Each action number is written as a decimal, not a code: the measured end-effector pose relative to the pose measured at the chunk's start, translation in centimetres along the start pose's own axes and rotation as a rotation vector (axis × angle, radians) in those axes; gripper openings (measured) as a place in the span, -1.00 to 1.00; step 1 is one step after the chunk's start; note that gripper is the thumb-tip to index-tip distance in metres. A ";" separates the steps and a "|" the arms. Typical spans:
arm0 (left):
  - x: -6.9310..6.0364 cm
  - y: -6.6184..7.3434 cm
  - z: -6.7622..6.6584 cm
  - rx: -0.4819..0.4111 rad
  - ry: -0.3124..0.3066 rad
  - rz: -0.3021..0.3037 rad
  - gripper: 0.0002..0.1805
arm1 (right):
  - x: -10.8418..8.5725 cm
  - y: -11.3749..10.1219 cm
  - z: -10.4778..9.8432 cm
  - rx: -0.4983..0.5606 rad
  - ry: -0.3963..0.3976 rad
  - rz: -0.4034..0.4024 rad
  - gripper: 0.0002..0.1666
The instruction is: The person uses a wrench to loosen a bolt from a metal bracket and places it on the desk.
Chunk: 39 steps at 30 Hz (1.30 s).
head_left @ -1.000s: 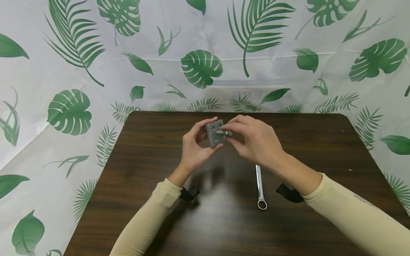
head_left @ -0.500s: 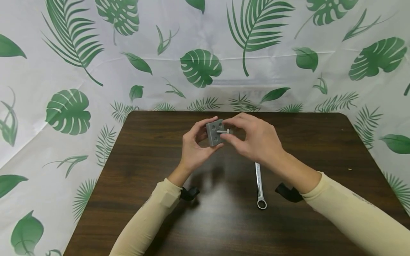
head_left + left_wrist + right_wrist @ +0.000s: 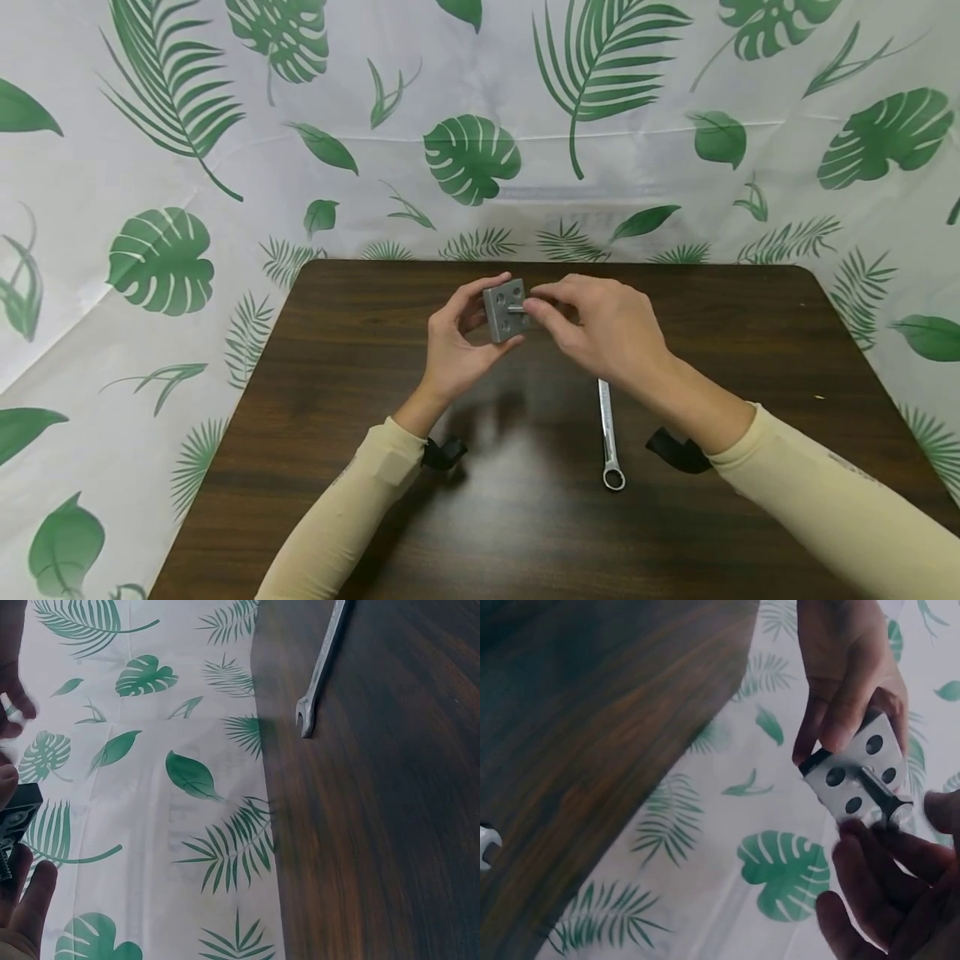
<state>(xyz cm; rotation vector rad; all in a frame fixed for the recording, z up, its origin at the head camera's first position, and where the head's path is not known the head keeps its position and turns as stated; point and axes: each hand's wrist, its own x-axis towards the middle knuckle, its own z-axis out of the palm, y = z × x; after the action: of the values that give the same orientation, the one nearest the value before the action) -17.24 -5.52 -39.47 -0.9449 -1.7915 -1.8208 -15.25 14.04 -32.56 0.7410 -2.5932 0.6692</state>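
Observation:
A small grey metal block (image 3: 495, 323) with several round holes stands tilted above the table, held by its edges between the thumb and fingers of my left hand (image 3: 454, 346). From its middle hole sticks a bolt (image 3: 889, 796), its head pointing toward my right hand (image 3: 611, 329). In the head view my right thumb and forefinger are at the bolt head and cover it. The right wrist view shows fingers touching the head from below, with the thumb blurred a little way off. Only part of the block (image 3: 19, 814) shows in the left wrist view.
A combination wrench (image 3: 610, 437) lies on the dark wooden table (image 3: 337, 375), below and between the forearms. A white cloth with green leaves (image 3: 360, 192) hangs behind the table. Black straps (image 3: 444, 454) hang by both wrists. A tiny pale scrap (image 3: 820, 397) lies at the right.
My right fingers have shifted around the bolt head, from its far side to covering it with the thumb. The left hand and block stay put.

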 end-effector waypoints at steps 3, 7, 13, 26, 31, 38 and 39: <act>0.0 0.0 0.0 0.006 -0.002 0.003 -0.26 | 0.0 0.2 -0.1 -0.007 -0.036 0.010 -0.76; 0.1 0.1 0.0 0.004 0.001 0.010 -0.26 | 0.0 0.4 0.0 0.033 0.004 -0.127 -0.68; 0.2 0.1 0.0 0.014 0.007 0.020 -0.25 | 0.0 0.2 -0.1 0.017 -0.009 0.020 -0.66; 0.1 0.2 0.0 0.022 0.011 0.017 -0.25 | -0.1 0.1 0.0 0.015 -0.027 0.057 -0.67; 0.1 0.2 0.0 0.014 0.005 0.018 -0.25 | -0.2 0.3 0.0 0.050 -0.009 -0.054 -0.71; 0.1 0.2 0.0 0.015 0.011 0.022 -0.25 | -0.2 0.1 -0.2 0.028 -0.025 0.069 -0.66; 0.1 0.2 0.0 0.016 0.009 0.021 -0.25 | -0.2 0.1 -0.2 0.029 -0.042 0.082 -0.67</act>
<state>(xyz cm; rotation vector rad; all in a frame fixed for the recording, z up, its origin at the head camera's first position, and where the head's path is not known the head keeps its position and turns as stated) -17.16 -5.54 -39.23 -0.9443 -1.7813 -1.7924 -15.09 14.28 -32.48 0.6677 -2.6699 0.7239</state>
